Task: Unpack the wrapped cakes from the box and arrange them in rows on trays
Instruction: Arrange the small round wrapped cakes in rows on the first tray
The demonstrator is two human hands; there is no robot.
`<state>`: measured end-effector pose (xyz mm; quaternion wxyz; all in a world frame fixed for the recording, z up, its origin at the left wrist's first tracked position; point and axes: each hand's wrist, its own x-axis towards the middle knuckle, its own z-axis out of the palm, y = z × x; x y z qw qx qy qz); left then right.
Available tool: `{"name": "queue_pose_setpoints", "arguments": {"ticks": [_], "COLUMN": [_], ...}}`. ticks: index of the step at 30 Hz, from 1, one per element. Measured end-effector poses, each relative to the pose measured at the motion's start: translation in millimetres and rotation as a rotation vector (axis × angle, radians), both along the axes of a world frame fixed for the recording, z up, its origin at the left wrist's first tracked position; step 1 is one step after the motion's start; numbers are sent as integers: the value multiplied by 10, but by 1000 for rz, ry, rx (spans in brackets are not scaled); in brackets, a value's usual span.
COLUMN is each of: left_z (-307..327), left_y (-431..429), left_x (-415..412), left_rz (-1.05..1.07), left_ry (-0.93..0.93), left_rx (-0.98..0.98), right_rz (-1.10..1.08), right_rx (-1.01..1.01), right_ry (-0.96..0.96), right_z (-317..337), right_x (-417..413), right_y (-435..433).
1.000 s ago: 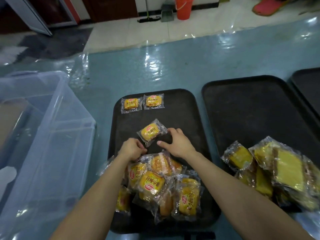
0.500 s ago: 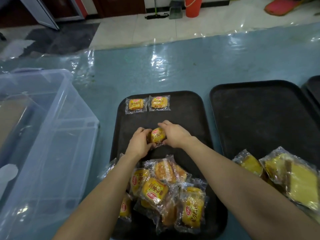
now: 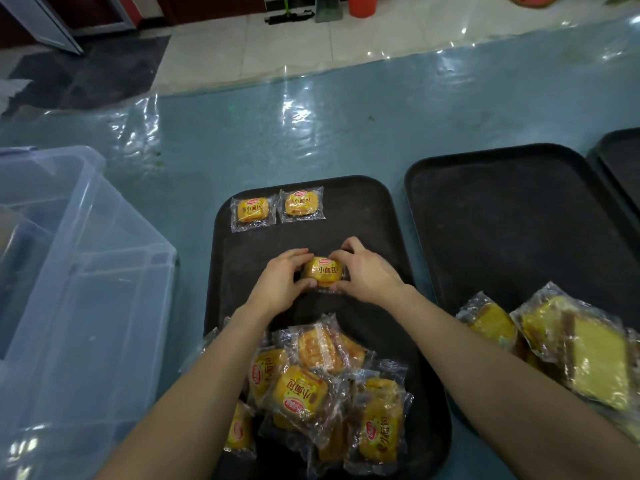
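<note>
A yellow wrapped cake is held over the middle of the black tray. My left hand pinches its left side and my right hand pinches its right side. Two wrapped cakes lie side by side at the tray's far left corner. A loose pile of several wrapped cakes covers the tray's near end, partly under my forearms.
A clear plastic box stands at the left. A second black tray lies to the right, with larger wrapped yellow cakes at its near edge. A third tray shows at the far right. Shiny plastic sheeting covers the blue table.
My left hand left the pile and joined my right hand on one cake. Both hands now hold that cake level, its label facing up.
</note>
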<state>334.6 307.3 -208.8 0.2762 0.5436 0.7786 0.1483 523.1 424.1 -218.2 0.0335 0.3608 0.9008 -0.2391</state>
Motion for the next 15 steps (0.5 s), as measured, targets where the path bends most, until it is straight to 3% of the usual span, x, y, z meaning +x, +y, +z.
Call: {"name": "queue_pose_setpoints", "arguments": {"ticks": [15], "left_z": [-43], "left_y": [-138], "left_x": [-31], "left_rz": [-78], "left_ry": [342], "left_rx": [-10], "right_rz": [-15], "right_rx": [90], "right_ry": [-21], "right_z": [86], "right_x": [-53], "right_y": [-97]}}
